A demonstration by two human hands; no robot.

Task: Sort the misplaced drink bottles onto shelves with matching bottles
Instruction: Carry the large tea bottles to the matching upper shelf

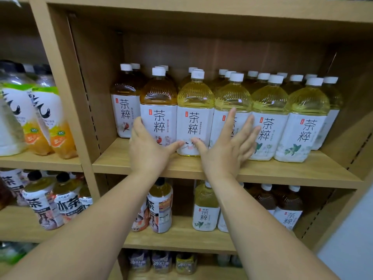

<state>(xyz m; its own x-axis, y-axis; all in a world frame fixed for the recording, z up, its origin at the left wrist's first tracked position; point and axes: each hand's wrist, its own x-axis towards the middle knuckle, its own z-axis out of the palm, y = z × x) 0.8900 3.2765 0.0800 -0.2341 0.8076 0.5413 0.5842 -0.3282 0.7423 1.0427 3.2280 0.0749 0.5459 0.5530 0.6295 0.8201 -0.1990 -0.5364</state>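
two bare forearms [96, 229] reach up from 6 o'clock. left hand [147, 150] curls its fingers round the amber tea bottle [158, 106] at its 12 o'clock, front row of the middle shelf [282, 174]. right hand [226, 148], fingers straight and spread, lies flat on pale yellow bottles [270, 102] toward 1 o'clock.

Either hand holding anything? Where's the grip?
Left hand grips the amber bottle low on its label. Right hand holds nothing, flat against the pale yellow bottles.
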